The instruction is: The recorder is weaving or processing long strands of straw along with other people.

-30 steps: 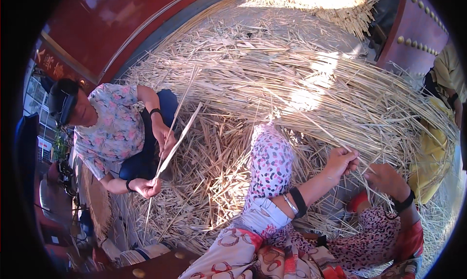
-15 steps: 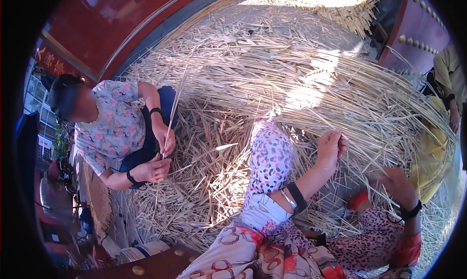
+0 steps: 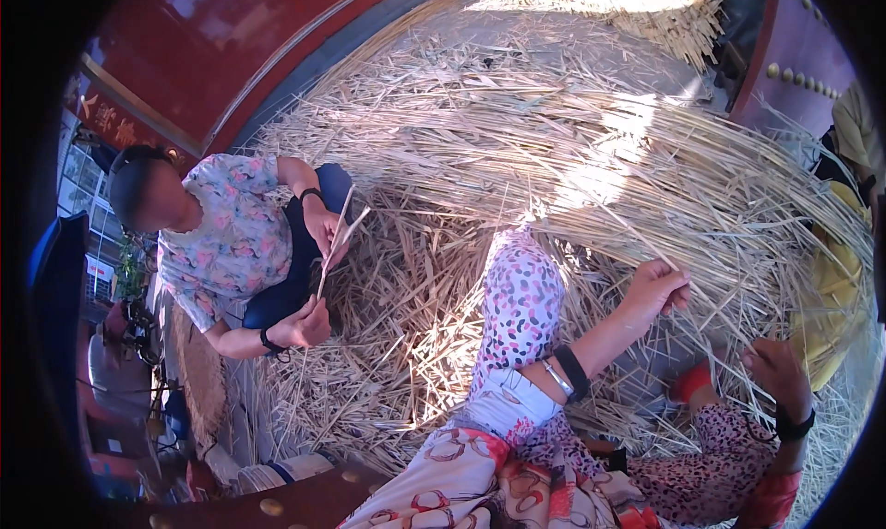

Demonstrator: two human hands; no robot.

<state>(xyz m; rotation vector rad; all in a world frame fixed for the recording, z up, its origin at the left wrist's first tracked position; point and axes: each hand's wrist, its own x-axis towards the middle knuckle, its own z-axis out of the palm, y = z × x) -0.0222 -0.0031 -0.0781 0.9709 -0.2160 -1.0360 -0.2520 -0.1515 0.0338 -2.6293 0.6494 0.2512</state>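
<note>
My left hand (image 3: pixel 657 287) is closed in a pinch on a thin dry straw stalk (image 3: pixel 635 234), just above the straw beyond my knee. The stalk slants up and left from my fingers; its lower part runs toward my other hand. Lower and to the right, my right hand (image 3: pixel 777 370) has its fingers curled in, seemingly pinching the same stalk's lower end, though it is hard to separate from the straw behind. Beneath both hands spreads a broad heap of long, pale straw stalks (image 3: pixel 517 151).
At the left a person (image 3: pixel 235 243) squats, holding a split stalk (image 3: pixel 334 243) between both hands. Another person (image 3: pixel 854 142) is partly seen at the right, by a yellow cloth (image 3: pixel 831 298). A red panel (image 3: pixel 231 49) stands behind; a studded purple door (image 3: pixel 803 59) is far right.
My left hand has shifted right and slightly down. My right hand has moved slightly right and down, its fingers curled. The other person's stalk now shows split in two, with their hands further apart.
</note>
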